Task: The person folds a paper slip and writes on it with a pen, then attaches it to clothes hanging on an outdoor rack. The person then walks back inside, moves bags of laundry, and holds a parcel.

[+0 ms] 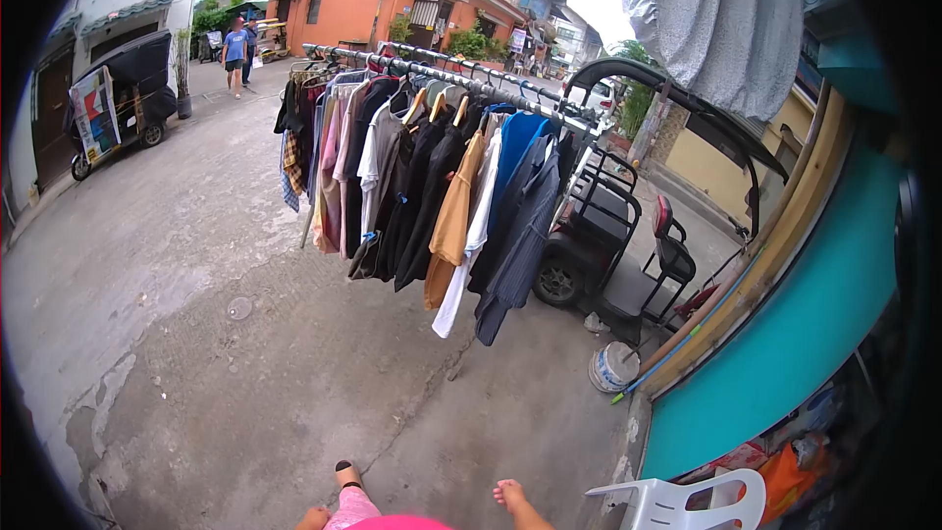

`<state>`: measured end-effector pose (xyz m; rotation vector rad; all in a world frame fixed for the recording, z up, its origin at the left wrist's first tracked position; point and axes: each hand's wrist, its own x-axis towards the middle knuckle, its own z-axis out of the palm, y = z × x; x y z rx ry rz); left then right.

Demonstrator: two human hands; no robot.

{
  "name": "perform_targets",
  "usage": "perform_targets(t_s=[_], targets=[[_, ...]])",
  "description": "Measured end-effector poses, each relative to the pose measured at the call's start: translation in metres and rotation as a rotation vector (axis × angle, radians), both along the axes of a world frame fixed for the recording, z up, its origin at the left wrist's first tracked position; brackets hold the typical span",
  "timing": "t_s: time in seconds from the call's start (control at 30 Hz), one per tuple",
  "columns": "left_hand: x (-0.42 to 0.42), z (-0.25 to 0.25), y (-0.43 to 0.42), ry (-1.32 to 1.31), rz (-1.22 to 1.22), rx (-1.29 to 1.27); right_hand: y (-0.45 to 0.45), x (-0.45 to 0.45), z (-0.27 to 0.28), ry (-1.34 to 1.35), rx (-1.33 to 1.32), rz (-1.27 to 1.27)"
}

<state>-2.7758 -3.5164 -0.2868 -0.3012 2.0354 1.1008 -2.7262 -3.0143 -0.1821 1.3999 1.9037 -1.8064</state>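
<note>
My right hand hangs low in front of me with its fingers curled in, and I see nothing in it. At the bottom edge my left hand shows only in part; its fingers are hidden. Neither hand touches anything that I can see. Ahead of me stands a metal clothes rack hung with many garments. Nearest on it are a dark striped shirt, a white garment and a tan shirt. A white plastic chair is to the right of my right hand.
A black three-wheeled vehicle is parked behind the rack at right. A bucket stands by the teal panel. Grey cloth hangs overhead at right. Far left are a covered tricycle and two people on the street.
</note>
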Motion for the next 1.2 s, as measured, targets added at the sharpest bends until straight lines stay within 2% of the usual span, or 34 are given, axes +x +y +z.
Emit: perform_targets(t_s=[0.1,0.13,0.3,0.4,0.43,0.53,0.67,0.77,0.87,0.93,1.03,1.13,1.2], targets=[[-0.097,-0.01,-0.004,0.019,0.078,0.08,-0.046,-0.042,0.004,0.066,-0.106,0.013],[-0.131,-0.01,-0.003,0.021,0.127,0.117,-0.065,-0.054,0.024,0.101,-0.125,-0.017],[-0.244,-0.024,-0.023,-0.039,0.382,0.243,-0.062,-0.124,0.032,0.135,-0.079,-0.059],[-0.277,-0.026,-0.045,-0.106,0.527,0.269,-0.06,-0.133,0.026,0.12,-0.085,-0.101],[-0.288,-0.017,-0.045,-0.114,0.517,0.256,-0.041,-0.157,0.02,0.035,0.02,-0.057],[-0.321,0.023,-0.018,-0.105,0.545,0.156,-0.02,-0.244,0.086,0.386,0.224,-0.227],[-0.349,0.038,0.003,-0.175,0.554,0.196,0.023,-0.375,0.244,0.762,0.525,-0.284],[-0.373,0.045,0.014,-0.255,0.544,0.202,0.042,-0.452,0.37,1.029,0.706,-0.223],[-0.417,0.046,0.033,-0.29,0.511,0.169,0.048,-0.515,0.46,1.099,0.758,-0.104],[-0.435,0.04,0.045,-0.28,0.501,0.133,0.055,-0.559,0.493,1.064,0.788,0.024],[-0.455,0.045,0.061,-0.15,0.596,0.146,0.072,-0.625,0.5,0.961,0.883,0.144],[-0.481,0.079,0.096,-0.133,0.62,0.211,0.072,-0.665,0.502,0.785,0.722,0.208],[-0.499,0.079,0.109,-0.118,0.615,0.235,0.086,-0.699,0.491,0.83,0.694,0.282]])
